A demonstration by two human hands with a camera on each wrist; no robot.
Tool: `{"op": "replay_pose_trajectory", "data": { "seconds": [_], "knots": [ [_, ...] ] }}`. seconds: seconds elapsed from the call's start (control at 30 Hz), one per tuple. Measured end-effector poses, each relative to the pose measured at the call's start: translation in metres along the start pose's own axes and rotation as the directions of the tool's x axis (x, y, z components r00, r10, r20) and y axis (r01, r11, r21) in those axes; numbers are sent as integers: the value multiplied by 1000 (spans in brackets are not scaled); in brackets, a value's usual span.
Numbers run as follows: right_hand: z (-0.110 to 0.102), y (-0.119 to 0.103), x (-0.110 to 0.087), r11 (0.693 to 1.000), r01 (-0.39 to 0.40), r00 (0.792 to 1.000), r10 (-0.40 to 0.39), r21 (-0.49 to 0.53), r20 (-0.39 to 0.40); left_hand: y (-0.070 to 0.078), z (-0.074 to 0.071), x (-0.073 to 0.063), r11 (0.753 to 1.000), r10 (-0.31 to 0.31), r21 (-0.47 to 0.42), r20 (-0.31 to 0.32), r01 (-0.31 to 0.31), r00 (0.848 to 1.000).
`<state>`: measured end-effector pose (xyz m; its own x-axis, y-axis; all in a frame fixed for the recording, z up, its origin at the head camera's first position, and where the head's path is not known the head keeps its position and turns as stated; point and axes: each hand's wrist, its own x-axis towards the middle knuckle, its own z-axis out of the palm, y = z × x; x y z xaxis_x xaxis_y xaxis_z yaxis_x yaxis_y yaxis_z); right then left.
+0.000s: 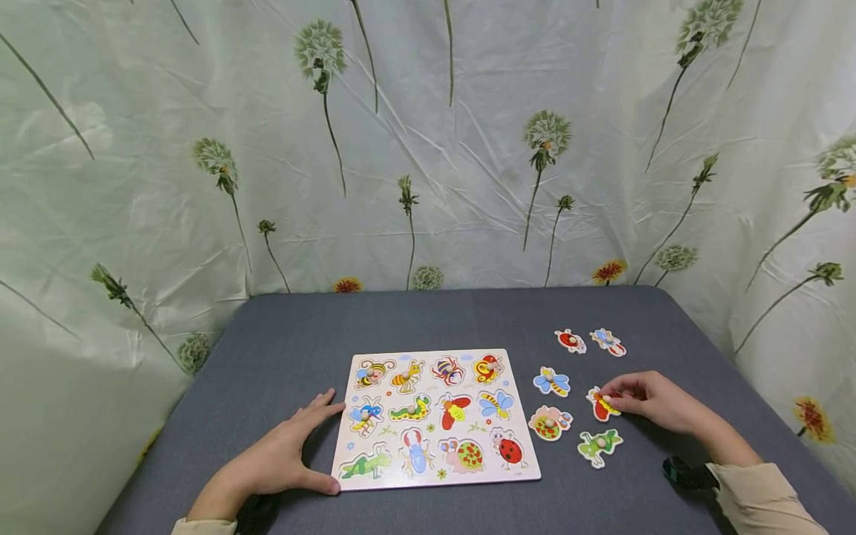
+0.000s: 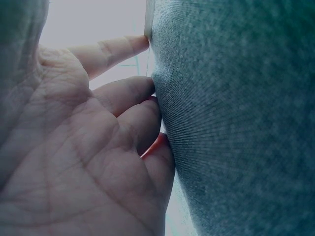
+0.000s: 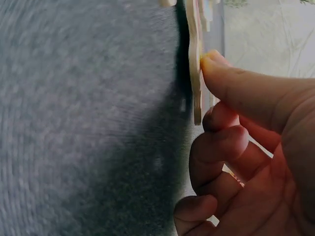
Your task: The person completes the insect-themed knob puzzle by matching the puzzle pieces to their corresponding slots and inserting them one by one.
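Note:
My right hand (image 1: pixel 645 397) pinches a red and yellow winged insect puzzle piece (image 1: pixel 602 406) between thumb and fingers, right of the board. In the right wrist view that wooden piece (image 3: pixel 195 69) stands edge-on at the thumb tip, with a dark shadow beside it. A pale pink insect puzzle board (image 1: pixel 435 479) lies in the middle of the table. At its left edge my left hand (image 1: pixel 284 449) rests with fingers spread, the thumb at the near corner. The left wrist view shows the fingers (image 2: pixel 138 123) extended down to the grey cloth.
Loose pieces lie right of the board: a ladybug (image 1: pixel 570 342), a blue beetle (image 1: pixel 608 342), a dragonfly (image 1: pixel 551 382), a snail (image 1: pixel 550 423) and a green grasshopper (image 1: pixel 600 448). Knobbed pieces sit in the board's upper rows. Behind the dark grey table (image 1: pixel 414 319) hangs a dandelion-print curtain (image 1: pixel 428 148).

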<state>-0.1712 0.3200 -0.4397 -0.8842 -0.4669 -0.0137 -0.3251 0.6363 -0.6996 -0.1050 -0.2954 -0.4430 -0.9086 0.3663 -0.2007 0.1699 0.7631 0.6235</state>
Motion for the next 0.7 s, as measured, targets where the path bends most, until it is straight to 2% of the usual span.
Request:
{"op": "replay_pose_trajectory", "data": {
  "seconds": [0.17, 0.5, 0.7],
  "knots": [
    [-3, -3, -1, 1000, -3, 1000, 3, 4, 12, 0, 0, 0, 1000, -4, 0, -1, 4, 1000],
    [-3, -18, 7, 996, -87, 996, 87, 27, 17, 1, 0, -1, 1000, 1, 6, -7, -1, 1000],
    [-2, -26, 12, 996, -81, 997, 80, 29, 16, 3, 0, -1, 1000, 6, 4, -9, -6, 1000]
  ]
}}
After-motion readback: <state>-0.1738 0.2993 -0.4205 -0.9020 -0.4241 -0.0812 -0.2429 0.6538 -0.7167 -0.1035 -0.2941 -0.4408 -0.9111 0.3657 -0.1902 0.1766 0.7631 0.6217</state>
